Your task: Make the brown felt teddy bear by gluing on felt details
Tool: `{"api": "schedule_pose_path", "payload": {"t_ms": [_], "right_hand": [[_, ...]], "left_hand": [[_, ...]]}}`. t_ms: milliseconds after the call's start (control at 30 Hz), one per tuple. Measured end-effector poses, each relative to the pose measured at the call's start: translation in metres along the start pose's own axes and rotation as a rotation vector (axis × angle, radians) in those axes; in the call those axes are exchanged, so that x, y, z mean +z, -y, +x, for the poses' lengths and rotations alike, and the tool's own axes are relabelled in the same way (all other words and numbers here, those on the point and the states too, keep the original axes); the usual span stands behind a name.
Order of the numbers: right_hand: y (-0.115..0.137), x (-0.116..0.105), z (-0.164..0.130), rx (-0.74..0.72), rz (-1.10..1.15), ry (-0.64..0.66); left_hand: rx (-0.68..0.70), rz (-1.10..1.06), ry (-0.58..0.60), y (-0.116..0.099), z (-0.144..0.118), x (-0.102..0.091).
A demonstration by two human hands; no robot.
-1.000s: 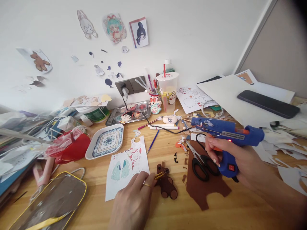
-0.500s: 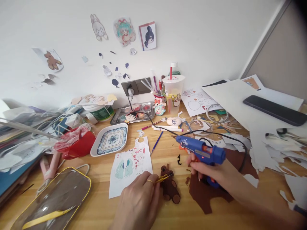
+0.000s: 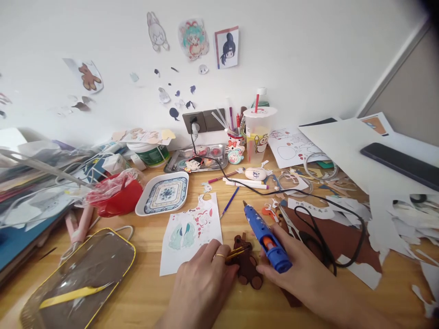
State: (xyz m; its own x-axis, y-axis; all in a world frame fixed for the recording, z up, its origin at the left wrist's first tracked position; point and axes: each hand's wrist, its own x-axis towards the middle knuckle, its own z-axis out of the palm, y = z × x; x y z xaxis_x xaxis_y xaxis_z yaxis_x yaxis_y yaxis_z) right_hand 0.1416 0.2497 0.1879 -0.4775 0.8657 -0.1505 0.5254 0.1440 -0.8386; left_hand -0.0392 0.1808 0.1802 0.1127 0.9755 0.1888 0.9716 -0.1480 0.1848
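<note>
No readable label shows on the blue glue gun (image 3: 265, 236) the right hand (image 3: 297, 269) grasps.

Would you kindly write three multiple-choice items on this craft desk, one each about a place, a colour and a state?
1. Where does the brown felt bear lie?
A. On the patterned dish
B. On the wooden desk, between the two hands
C. On the black phone

2. What colour is the glue gun?
A. Blue
B. Green
C. Yellow

3. What is the right hand doing?
A. Resting flat and empty
B. Gripping the glue gun
C. Holding scissors

Answers: 1 B, the bear sits on the wood with the left hand touching one side and the right hand at the other. 2 A, its body is blue with an orange trigger. 3 B, its fingers wrap the gun's handle.
</note>
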Motion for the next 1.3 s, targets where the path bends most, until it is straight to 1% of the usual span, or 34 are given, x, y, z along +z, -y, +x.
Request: {"api": "schedule_pose_path", "payload": {"t_ms": [133, 267, 300, 433, 533, 600, 667, 767, 867, 1000, 1133, 1300], "right_hand": [[0.000, 0.001, 0.001, 0.020, -0.002, -0.033], [-0.001, -0.001, 0.002, 0.008, 0.039, 0.022], [-0.001, -0.002, 0.002, 0.002, 0.050, 0.017], [-0.002, -0.010, 0.001, -0.018, 0.116, -0.101], [-0.003, -0.016, 0.002, -0.022, 0.101, -0.143], [-0.003, -0.017, 0.003, -0.036, 0.086, -0.163], [-0.004, -0.016, 0.004, -0.043, 0.081, -0.161], [-0.005, -0.014, 0.005, -0.026, 0.078, -0.120], [-0.005, -0.014, 0.005, -0.015, 0.114, -0.092], [-0.003, -0.014, 0.005, 0.004, 0.179, -0.091], [0.000, -0.013, 0.006, 0.037, 0.231, -0.134], [0.001, -0.013, 0.006, 0.058, 0.229, -0.129]], "left_hand": [[0.001, 0.016, -0.015, 0.000, 0.001, -0.001], [0.015, 0.032, -0.078, 0.001, 0.000, 0.000], [0.016, 0.037, -0.089, 0.001, 0.000, 0.000], [-0.014, 0.073, -0.079, 0.001, 0.000, 0.000], [-0.019, 0.096, -0.099, 0.002, 0.002, -0.001], [0.018, 0.109, -0.115, 0.003, 0.002, -0.002], [0.083, 0.131, -0.120, 0.003, 0.001, -0.003], [0.190, 0.174, -0.100, 0.004, 0.000, -0.006], [0.257, 0.159, -0.104, 0.005, -0.001, -0.009], [0.288, 0.110, -0.115, 0.004, 0.001, -0.010], [0.299, 0.098, -0.110, 0.005, 0.003, -0.008], [0.314, 0.066, -0.116, 0.005, 0.002, -0.009]]}}
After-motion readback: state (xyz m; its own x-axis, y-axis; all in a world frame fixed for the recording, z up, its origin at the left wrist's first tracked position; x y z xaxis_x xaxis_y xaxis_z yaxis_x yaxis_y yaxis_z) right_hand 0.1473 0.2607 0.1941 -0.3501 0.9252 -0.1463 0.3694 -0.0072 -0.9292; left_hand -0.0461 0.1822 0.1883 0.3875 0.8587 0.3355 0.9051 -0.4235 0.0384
